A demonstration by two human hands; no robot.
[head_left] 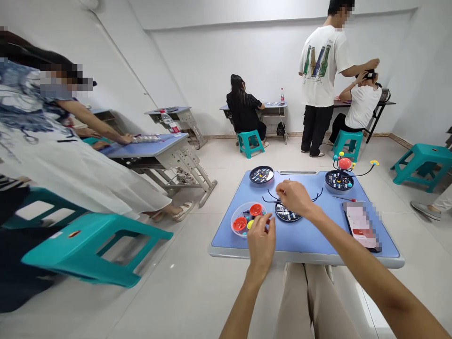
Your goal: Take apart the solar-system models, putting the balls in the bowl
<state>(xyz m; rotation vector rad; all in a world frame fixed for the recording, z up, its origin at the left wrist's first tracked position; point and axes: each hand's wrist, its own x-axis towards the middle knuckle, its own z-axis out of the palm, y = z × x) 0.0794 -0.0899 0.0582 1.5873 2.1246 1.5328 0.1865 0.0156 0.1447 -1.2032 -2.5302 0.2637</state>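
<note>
Black, white-marked round base (287, 213), thin curved rods (271, 201), both hands (262, 238) curled, grip unclear

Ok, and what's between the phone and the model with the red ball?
A thin tool with a red handle lies between the phone and the model with the red ball, as the head view shows.

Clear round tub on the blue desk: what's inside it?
The tub holds two red cup-shaped pieces, a yellow piece and some small dark pieces. The left hand covers its near-right side, so anything behind the hand can't be seen.
</note>
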